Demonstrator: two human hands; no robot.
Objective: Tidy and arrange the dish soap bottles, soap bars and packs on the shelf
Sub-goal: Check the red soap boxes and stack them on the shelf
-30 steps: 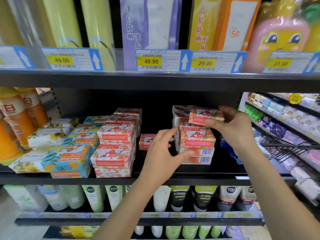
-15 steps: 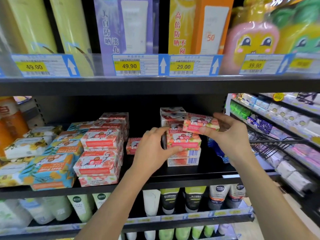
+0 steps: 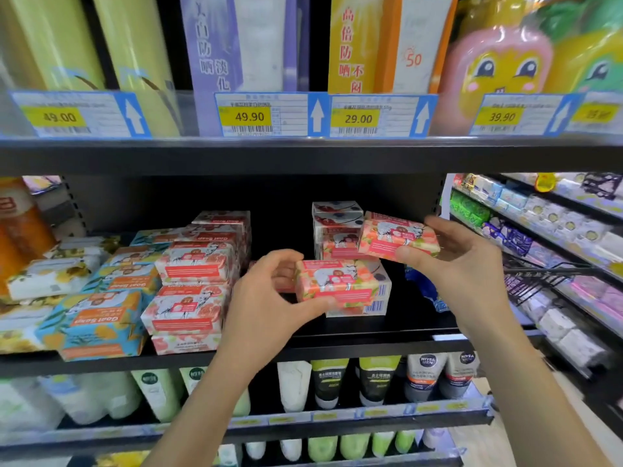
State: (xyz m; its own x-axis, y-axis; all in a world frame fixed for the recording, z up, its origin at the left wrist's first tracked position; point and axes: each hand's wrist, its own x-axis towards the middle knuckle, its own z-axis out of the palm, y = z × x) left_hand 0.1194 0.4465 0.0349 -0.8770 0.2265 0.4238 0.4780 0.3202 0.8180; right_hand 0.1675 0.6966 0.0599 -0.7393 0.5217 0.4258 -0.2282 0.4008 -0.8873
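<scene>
**Two soap packs in hand, middle pile unsorted**

On my feed the left hand (image 3: 266,298) grips a pink soap pack (image 3: 337,284) by its near left end, just above the small pile (image 3: 374,306) in the middle of the shelf (image 3: 371,345). The right hand (image 3: 451,261) pinches a second pack (image 3: 397,235) higher and to the right, tilted, in front of the white boxes (image 3: 337,214). To the left, the pink stacks (image 3: 188,298) and blue packs (image 3: 97,325) look fairly square, while the yellow packs (image 3: 50,278) lie askew. I judge the job partway done: both held packs need placing, and the pile needs straightening.
</scene>
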